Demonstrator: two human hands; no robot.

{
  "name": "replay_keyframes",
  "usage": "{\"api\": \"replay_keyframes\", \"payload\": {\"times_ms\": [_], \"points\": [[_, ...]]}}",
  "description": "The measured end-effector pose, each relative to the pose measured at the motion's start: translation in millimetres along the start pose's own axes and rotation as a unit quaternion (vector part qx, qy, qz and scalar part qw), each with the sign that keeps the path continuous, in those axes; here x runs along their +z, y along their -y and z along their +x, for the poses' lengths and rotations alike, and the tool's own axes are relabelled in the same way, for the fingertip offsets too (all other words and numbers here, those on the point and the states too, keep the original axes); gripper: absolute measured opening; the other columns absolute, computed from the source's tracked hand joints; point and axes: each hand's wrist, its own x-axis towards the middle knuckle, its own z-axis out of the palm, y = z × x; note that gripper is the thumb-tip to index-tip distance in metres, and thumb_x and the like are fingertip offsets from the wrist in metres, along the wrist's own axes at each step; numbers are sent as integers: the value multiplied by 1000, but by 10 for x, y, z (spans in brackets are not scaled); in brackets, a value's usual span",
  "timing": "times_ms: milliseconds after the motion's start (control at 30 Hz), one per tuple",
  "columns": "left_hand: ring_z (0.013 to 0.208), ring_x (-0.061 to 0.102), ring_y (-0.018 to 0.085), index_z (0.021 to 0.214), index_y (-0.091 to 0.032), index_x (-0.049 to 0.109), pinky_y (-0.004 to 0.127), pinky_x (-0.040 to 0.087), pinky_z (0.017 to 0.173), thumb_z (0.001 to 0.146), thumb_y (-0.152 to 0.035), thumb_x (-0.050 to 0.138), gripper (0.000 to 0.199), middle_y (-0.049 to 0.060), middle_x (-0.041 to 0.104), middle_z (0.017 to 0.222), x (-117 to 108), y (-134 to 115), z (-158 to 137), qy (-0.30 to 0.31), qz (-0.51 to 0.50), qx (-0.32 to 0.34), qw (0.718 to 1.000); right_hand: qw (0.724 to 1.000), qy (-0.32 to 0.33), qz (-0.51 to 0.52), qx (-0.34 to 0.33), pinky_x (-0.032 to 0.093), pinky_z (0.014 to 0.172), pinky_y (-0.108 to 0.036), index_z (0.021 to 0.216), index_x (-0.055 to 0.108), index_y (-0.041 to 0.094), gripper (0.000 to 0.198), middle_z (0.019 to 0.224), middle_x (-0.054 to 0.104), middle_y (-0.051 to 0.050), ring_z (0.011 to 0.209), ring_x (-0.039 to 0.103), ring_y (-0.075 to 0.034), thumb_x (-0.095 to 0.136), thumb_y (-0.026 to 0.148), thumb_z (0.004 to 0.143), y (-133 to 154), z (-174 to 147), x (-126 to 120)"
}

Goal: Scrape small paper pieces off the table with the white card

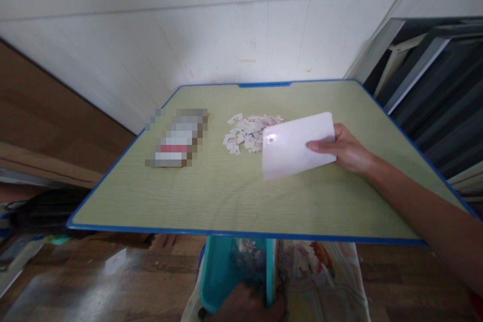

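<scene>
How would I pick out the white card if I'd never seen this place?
Find the green table with the blue edge, standing against the white wall. Over its right half, the person's right hand holds the white card. Unlike the small paper scraps heaped partly behind it, it is one large, smooth piece with a small dark spot near its left edge.

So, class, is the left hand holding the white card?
No, the right hand grips the white card, while the left hand is at the turquoise basket.
</scene>
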Motion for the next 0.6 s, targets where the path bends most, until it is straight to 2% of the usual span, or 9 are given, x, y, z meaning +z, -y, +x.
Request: {"api": "replay_keyframes", "payload": {"times_ms": [100, 200, 433, 600], "points": [[37, 50, 13, 96, -18, 49, 21, 30, 34, 76, -19, 50, 20, -3, 56, 51, 21, 4, -4, -16, 13, 9, 1000, 995, -97, -15, -7, 48, 57, -30, 81, 63, 19, 26, 81, 64, -3, 64, 59, -17, 67, 31, 58, -31, 69, -293], [35, 49, 13, 95, -18, 50, 21, 29, 32, 74, -18, 50, 21, -3, 56, 49, 31, 15, 2, -32, 18, 16, 999, 990, -139, -16, -6, 48, 63, -33, 83, 62, 21, 28, 87, 64, -4, 68, 59, -19, 66, 33, 59, -46, 101, -480], [37, 48, 13, 95, -19, 49, 20, 31, 34, 74, -17, 50, 21, -4, 55, 50, 6, 14, 10, 2, 1, 16, 1000, 990, -133, -45, 9, 48, 62, -33, 80, 61, 19, 30, 84, 64, -3, 68, 59, -19, 68, 34, 55, -59, 123, -518], [40, 50, 12, 99, -19, 48, 19, 35, 35, 71, -13, 52, 29, -3, 58, 55, -115, 22, 37, -11, 24, 22, 999, 990, -137, -26, 2, 48, 65, -31, 81, 61, 22, 28, 87, 64, -2, 70, 60, -18, 67, 34, 56, -50, 122, -506]]}}
